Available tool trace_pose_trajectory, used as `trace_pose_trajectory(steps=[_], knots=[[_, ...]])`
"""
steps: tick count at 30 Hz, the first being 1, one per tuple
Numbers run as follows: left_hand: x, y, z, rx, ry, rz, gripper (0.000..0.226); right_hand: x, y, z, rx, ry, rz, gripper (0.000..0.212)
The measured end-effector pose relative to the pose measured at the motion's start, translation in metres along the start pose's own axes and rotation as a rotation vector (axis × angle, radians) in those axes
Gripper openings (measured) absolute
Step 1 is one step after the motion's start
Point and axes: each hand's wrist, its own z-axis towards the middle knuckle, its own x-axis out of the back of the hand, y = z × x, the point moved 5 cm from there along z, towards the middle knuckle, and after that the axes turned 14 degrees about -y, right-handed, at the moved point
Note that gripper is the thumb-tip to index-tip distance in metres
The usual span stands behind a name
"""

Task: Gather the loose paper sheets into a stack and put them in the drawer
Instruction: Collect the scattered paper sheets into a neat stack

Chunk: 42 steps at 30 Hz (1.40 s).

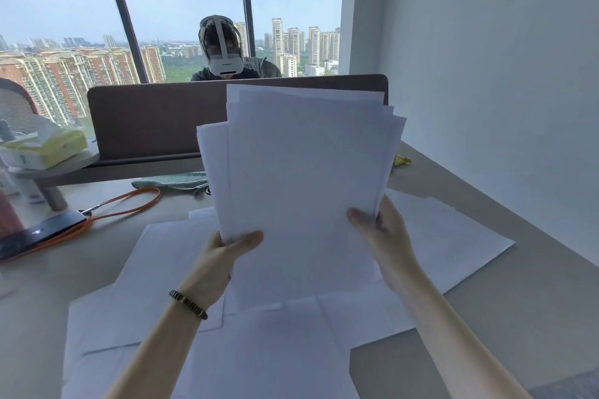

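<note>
An uneven stack of white paper sheets stands raised above the desk, its edges not aligned. My left hand grips the stack's lower left edge, thumb on the front. My right hand grips its lower right edge the same way. Several more loose white sheets lie spread flat on the desk under and around my arms, overlapping each other. No drawer is in view.
A brown divider panel closes the desk's far side, with a person seated behind it. At the left lie a dark phone, an orange cord, a tissue pack and a green pouch. A white wall runs along the right.
</note>
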Motion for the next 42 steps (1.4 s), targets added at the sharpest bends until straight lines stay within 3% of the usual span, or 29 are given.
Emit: trace_pose_trajectory(steps=[2, 6, 9, 16, 20, 26, 27, 29, 32, 34, 39, 42], knots=[[-0.003, 0.008, -0.004, -0.017, -0.022, 0.019, 0.064, 0.0, -0.005, -0.004, 0.044, -0.023, 0.018, 0.029], [-0.015, 0.015, -0.01, -0.031, -0.064, 0.031, 0.062, -0.004, -0.017, -0.012, 0.108, -0.047, -0.007, 0.029], [-0.02, 0.015, -0.012, -0.046, -0.019, 0.032, 0.043, -0.011, -0.023, -0.013, 0.144, -0.073, -0.026, 0.032], [-0.023, 0.017, -0.009, -0.157, 0.087, 0.114, 0.023, -0.023, -0.023, -0.014, 0.194, -0.061, 0.055, 0.032], [-0.016, -0.009, -0.014, -0.106, 0.084, 0.16, 0.025, -0.028, 0.001, -0.021, 0.118, -0.14, 0.01, 0.028], [-0.01, -0.006, -0.001, -0.039, 0.106, 0.276, 0.016, -0.024, 0.014, -0.007, 0.011, -0.108, -0.066, 0.018], [-0.006, -0.009, 0.001, -0.001, 0.089, 0.295, 0.023, -0.023, 0.018, -0.006, -0.041, -0.125, -0.09, 0.017], [0.003, -0.023, 0.004, 0.122, 0.116, 0.303, 0.038, -0.018, 0.029, -0.003, -0.188, -0.164, -0.274, 0.021], [0.018, -0.053, 0.002, 0.364, 0.215, 0.2, 0.025, 0.016, 0.053, -0.002, -0.489, -0.1, -0.922, 0.054], [0.026, -0.068, -0.001, 0.486, 0.241, 0.172, 0.028, 0.045, 0.068, -0.005, -0.671, -0.021, -1.167, 0.066], [0.032, -0.081, 0.002, 0.556, 0.248, 0.196, 0.022, 0.087, 0.097, -0.012, -0.969, -0.045, -1.276, 0.07], [0.032, -0.085, 0.007, 0.571, 0.213, 0.224, 0.02, 0.084, 0.107, -0.001, -0.835, -0.16, -1.277, 0.059]])
